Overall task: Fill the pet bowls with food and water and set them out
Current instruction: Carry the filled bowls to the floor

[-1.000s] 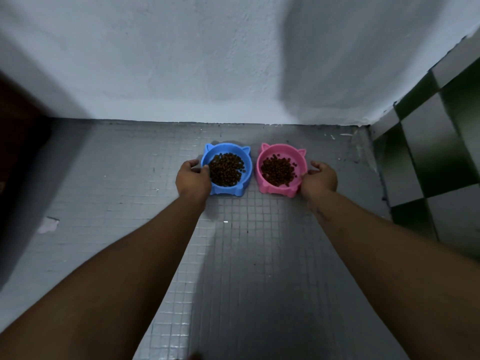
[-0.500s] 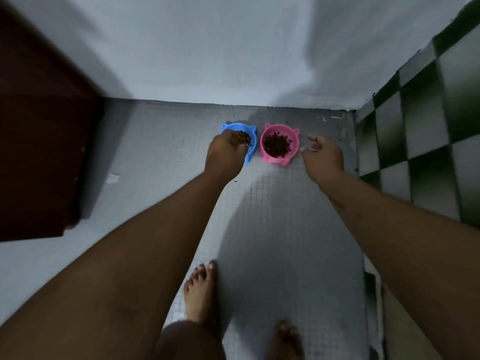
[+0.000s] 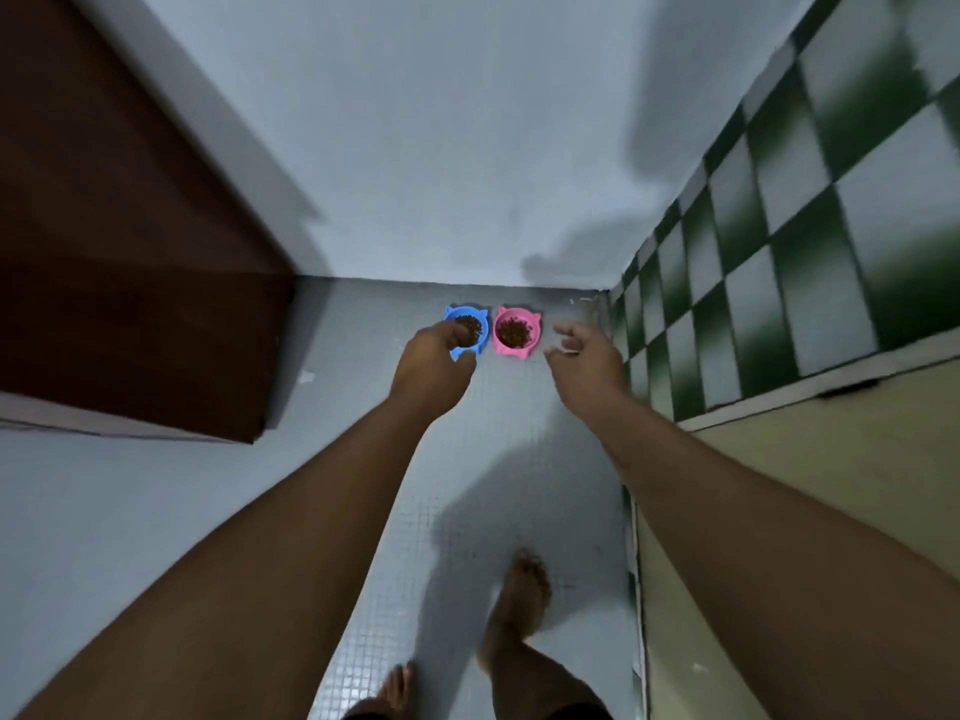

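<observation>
Two bowls side by side on tiled floor (image 3: pixel 358 366), centre frame, by white wall (image 3: pixel 441 189): blue bowl (image 3: pixel 483 336), pink bowl (image 3: pixel 535 327), both holding brown kibble (image 3: pixel 513 332). Left hand (image 3: pixel 431 376) overlaps blue bowl, right hand (image 3: pixel 587 363) just right of pink bowl; fingers loosely curled, empty.

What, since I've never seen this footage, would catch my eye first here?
Two cat-eared bowls, a blue bowl and a pink bowl, each holding brown kibble, sit side by side on the grey tiled floor at the foot of the white wall. The left hand hovers in front of the blue one and the right hand beside the pink one, both empty. A green-and-white checked wall runs along the right.
</observation>
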Action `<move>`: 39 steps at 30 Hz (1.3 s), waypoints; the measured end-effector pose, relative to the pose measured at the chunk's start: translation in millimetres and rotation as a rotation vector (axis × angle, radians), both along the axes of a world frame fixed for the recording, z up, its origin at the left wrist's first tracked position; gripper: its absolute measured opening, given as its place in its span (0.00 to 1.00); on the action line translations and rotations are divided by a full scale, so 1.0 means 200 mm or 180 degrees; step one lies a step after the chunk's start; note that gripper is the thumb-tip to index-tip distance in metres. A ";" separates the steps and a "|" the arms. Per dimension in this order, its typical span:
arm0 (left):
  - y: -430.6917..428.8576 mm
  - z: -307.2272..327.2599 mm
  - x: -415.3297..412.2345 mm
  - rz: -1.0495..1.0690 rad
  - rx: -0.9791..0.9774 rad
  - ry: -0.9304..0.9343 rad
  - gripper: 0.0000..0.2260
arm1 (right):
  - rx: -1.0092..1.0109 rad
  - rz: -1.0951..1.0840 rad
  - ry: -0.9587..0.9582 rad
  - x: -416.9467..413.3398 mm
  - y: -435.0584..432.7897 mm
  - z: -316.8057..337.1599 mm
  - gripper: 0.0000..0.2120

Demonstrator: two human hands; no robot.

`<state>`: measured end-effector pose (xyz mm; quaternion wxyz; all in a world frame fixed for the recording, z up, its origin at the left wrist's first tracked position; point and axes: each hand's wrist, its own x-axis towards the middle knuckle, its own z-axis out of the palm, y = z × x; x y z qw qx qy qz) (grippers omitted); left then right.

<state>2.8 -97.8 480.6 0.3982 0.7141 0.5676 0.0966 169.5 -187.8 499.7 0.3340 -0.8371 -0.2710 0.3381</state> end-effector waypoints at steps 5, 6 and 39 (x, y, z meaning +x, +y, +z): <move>-0.25 0.26 -0.20 -0.0232 0.0110 -0.0059 0.17 | 0.0079 -0.0136 -0.0097 -0.22 -0.32 0.30 0.18; -0.29 0.30 -0.24 -0.0283 0.0157 -0.0078 0.17 | 0.0087 -0.0172 -0.0126 -0.27 -0.38 0.36 0.19; -3.35 1.86 -0.57 -0.2954 0.0729 -0.2085 0.11 | 0.1260 -0.2468 -0.1803 -1.35 -3.84 1.64 0.18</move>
